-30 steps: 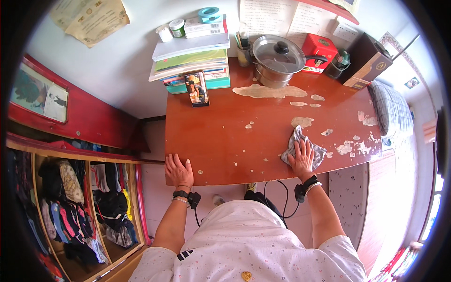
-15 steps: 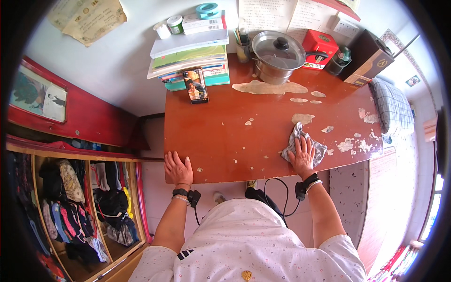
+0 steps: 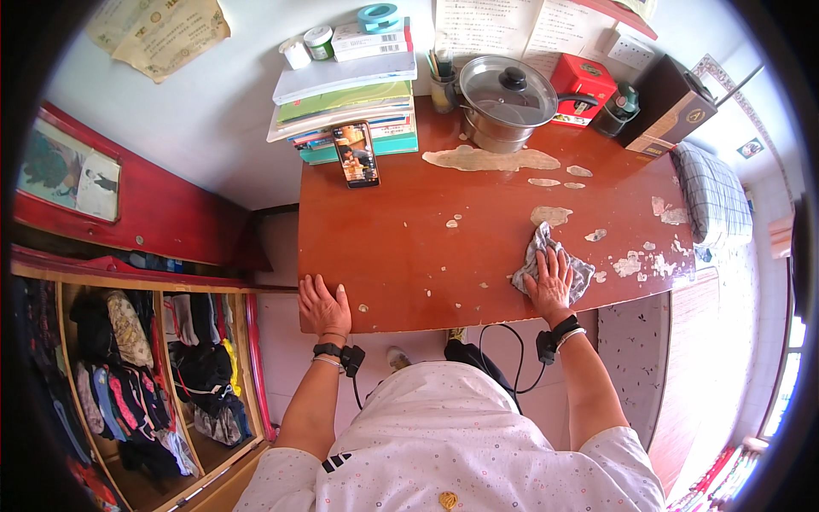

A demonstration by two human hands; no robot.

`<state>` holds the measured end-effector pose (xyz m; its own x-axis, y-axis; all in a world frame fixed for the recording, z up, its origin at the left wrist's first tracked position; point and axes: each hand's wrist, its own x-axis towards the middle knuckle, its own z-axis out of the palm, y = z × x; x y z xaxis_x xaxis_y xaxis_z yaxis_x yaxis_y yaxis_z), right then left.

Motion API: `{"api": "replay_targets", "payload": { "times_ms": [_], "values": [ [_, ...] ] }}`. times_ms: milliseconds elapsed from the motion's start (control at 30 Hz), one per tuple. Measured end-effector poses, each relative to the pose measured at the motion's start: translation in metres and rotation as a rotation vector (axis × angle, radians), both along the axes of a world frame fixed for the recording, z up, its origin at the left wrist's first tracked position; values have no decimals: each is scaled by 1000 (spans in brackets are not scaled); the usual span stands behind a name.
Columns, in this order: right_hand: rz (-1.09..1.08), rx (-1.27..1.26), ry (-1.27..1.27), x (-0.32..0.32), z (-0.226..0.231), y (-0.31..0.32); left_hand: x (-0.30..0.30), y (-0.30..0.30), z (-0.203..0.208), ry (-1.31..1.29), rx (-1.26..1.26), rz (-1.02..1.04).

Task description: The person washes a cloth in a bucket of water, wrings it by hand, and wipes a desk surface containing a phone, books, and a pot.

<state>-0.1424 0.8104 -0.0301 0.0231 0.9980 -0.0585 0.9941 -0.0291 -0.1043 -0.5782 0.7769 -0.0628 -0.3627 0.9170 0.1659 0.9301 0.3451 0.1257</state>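
On the peeling red table [image 3: 384,243], the right hand [image 3: 550,284] lies flat, loosely spread, on a grey cloth [image 3: 580,275] near the front edge, seemingly pinning it; the open, empty left hand [image 3: 325,309] rests by the left corner, probably for support.

- We have a pale wall [image 3: 230,145] at the back, with a yellowed paper [image 3: 162,38] stuck high on its left.
- Further right on it, we see handwritten sheets [image 3: 482,30] and a white socket panel [image 3: 630,51].
- To our left stands a wooden wardrobe [image 3: 128,281], its compartments filled with clothes [image 3: 128,328], beneath a red panel [image 3: 196,224] bearing pictures.
- Below us lies a pale pinkish floor [image 3: 281,341].
- On our far right, strong light glares at a window [image 3: 778,410].
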Motion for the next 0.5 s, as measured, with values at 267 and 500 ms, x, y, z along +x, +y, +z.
{"api": "replay_targets", "payload": {
  "times_ms": [267,500],
  "values": [
    [-1,7,-8,2,-3,-1,0,0,2,-8,5,-8],
    [0,8,-13,1,-3,0,1,0,2,-4,6,-5]
  ]
}}
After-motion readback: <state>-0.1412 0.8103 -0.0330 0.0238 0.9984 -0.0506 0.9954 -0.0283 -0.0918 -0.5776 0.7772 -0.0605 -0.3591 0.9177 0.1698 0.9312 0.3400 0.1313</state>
